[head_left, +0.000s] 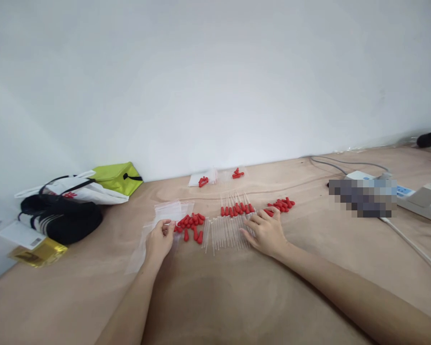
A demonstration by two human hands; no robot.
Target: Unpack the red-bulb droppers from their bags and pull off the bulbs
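My left hand [161, 239] has its fingers curled together at the left edge of a loose pile of red rubber bulbs [191, 220]. Its fingertips meet the nearest bulb, but I cannot make out what is between them. Under and beside that hand lie clear plastic bags [168, 211]. My right hand [267, 234] rests with fingers apart over the right end of a row of thin clear dropper tubes [220, 232]. Behind this row lie several droppers fitted with red bulbs [237, 209]. More red bulbs [283, 205] lie just beyond the right fingers.
Small bags with red bulbs [203, 181] lie near the wall. On the left are a black bag [62, 218], a lime-green bag [114, 177] and a yellow packet [40, 251]. A power strip [404, 190] with cables and a blurred-out object stand on the right.
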